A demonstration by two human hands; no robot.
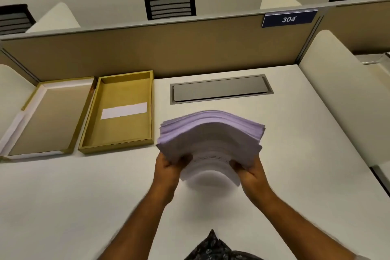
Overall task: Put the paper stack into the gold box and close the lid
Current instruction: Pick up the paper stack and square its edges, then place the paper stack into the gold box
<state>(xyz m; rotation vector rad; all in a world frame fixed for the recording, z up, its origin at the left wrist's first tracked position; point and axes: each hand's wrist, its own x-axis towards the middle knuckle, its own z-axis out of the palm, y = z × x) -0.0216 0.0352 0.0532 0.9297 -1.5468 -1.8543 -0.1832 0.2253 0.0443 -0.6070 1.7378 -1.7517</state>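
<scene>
Head view: both forearms reach forward over the worktop (63,196). The left hand (168,168) and right hand (252,172) each clamp one side of the paper stack (211,139), bowed upward, to the right of the open gold box (120,112), its lid (48,118) alongside.

Two bare forearms reaching forward from the bottom edge, converging toward the middle. Left hand (168,168) clamped on the near left corner of a thick, bowed stack of pale lilac paper sheets (211,139), thumb on top, fingers curled beneath and hidden. Right hand (252,172) gripping the near right corner likewise, thumb pressed on the upper sheets, fingers tucked under. Both wrists roughly straight, palms turned inward toward each other. Stack arched upward between the thumbs, its near edge blurred just ahead of the knuckles, its far edge well beyond the fingertips.
</scene>
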